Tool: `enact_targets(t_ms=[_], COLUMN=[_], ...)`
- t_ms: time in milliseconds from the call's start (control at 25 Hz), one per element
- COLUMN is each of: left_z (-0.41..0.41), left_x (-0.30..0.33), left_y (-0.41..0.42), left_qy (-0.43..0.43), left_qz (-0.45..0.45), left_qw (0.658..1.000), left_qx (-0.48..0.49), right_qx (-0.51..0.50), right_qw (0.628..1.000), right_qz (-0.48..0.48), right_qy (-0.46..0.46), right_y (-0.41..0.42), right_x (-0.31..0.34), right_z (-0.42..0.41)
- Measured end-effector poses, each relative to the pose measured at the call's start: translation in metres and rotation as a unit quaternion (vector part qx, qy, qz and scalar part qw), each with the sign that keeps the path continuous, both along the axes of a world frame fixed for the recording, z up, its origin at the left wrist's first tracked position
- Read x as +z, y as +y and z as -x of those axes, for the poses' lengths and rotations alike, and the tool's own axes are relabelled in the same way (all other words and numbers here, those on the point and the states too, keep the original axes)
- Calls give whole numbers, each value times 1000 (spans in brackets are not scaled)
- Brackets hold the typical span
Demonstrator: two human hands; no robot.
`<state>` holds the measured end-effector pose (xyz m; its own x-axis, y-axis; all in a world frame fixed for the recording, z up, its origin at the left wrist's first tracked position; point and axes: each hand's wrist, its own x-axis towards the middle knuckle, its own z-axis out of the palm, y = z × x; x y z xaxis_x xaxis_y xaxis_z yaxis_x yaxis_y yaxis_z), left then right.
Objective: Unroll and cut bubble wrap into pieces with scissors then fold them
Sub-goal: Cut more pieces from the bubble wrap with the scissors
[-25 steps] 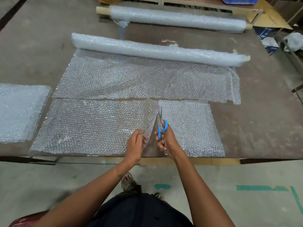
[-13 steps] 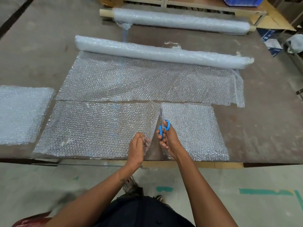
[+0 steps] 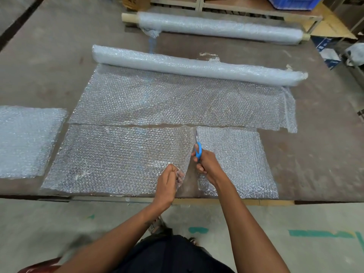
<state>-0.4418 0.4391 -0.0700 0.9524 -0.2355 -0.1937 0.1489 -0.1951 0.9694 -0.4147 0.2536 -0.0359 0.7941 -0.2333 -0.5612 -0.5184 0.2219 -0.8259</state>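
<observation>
On the brown work table (image 3: 295,154), listed from left edge to right:

1. Cut pieces (image 3: 27,140), stacked flat at the far left, apart from the sheet in hand.

2. Left portion (image 3: 118,160) of the front strip of bubble wrap, lying flat to the near edge. Its right border is lifted where the cut runs.

3. Left hand (image 3: 167,184), fingers curled and pinching the lifted cut edge, pulling it aside so the slit gapes in a narrow wedge with bare table showing.

4. Scissors (image 3: 198,148), blue handles, blades pointing away from the person. Right hand (image 3: 208,164) grips them, fingers through the loops. Compared with a second ago the handles sit farther up the strip and the blade tips now lie just short of the far edge, near the gap that parts this strip from the unrolled sheet (image 3: 177,99). Judgement: the cross cut is nearly through; one or two more closes should free the piece.

5. Right portion (image 3: 236,164) of the strip, smaller, flat, soon a separate piece and then due for folding.

6. Behind, spanning the width: bubble wrap roll (image 3: 197,66), partly unrolled towards the person. Second roll (image 3: 216,26) on a cardboard core at the far edge, untouched.

Remaining: finish the cut, fold, unroll more.
</observation>
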Motion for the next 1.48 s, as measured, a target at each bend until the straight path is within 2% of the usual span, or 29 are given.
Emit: enact_targets(t_ms=[120,200,240,320,360,440,520,600,680,800,1000,1120,1280,1360,1480], left_z=[-1,2,4,6,7,13,16,13,0,-8,1,13,42,49,47], left_x=[-7,-6,-4,-1,1,7,11,17,17,4,0,9,21,26,31], left_y=[2,1,0,-5,-8,-13,-19,-26,-33,-44,-61,-75,-116,-139,-166], left_qy=[-16,-47,-68,-106,-122,-166,-211,-235,-225,-227,-247,-234,-267,-215,-88], left_qz=[-12,-23,-37,-78,-106,-182,-266,-344,-397,-460,-469,-485,-506,-482,-382], left_qw=[1000,998,997,990,984,957,920,890,865,807,787,810,805,840,915], left_qx=[-4,-18,-26,-52,-81,-155,-194,-187,-206,-291,-315,-231,-156,-127,-98], right_qx=[41,79,91,79,65,58,74,74,53,45,63,52,42,31,18], right_qw=[996,973,944,853,810,761,737,719,720,727,749,768,780,798,819], right_qz=[82,218,318,517,582,644,669,689,690,684,658,638,623,601,572], right_qy=[13,18,12,-7,-23,-54,-65,-60,-46,-40,-33,-27,-38,-40,-38], right_y=[-9,-19,-25,-36,-42,-56,-69,-76,-80,-87,-104,-108,-104,-103,-103], right_x=[18,30,33,28,22,8,-6,-11,-14,-18,-16,-10,-6,-7,-6], right_z=[9,21,29,45,51,60,68,77,86,102,124,132,143,148,155])
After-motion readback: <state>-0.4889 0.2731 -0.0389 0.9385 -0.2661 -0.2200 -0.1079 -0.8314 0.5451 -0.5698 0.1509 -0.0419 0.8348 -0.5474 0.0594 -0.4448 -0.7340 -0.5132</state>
